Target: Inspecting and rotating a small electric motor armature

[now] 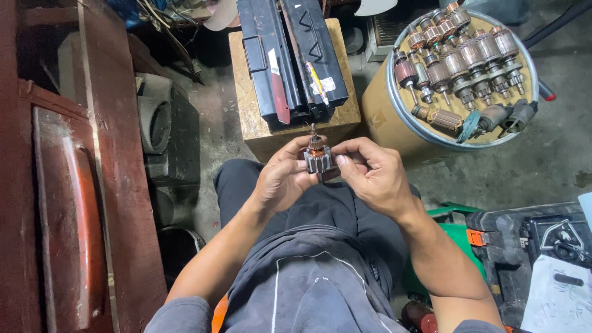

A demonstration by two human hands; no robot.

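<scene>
Held up between both hands over the person's lap is a small motor armature with a dark slotted steel core and copper-coloured windings point(317, 157). Its grey core shows deep lengthwise slots, a band of reddish copper sits above it, and a thin shaft tip sticks out at the top.

The left hand point(280, 179) wraps its fingers around the core from one side, thumb up near the copper band. The right hand point(370, 172) closes on it from the other side, fingertips pinching the core's edge. Both hands are curled tight on the piece, so its lower end is hidden behind the fingers.

Just beyond the hands stands a worn wooden block point(253, 123) carrying an opened black metal toolbox point(293, 55). Beyond the right hand and off to its outer side sits a round tan drum with a metal rim point(394, 126), its top crowded with a heap of larger grey and copper armatures point(465, 61). Beside the right forearm lies a black plastic tool case point(512, 246) with a white paper sheet point(558, 296). Out past the left arm leans a rust-red wooden panel point(105, 185).

The armature stands nearly upright, long axis running from the lap away toward the toolbox, shaft tip pointing away from the person.
</scene>
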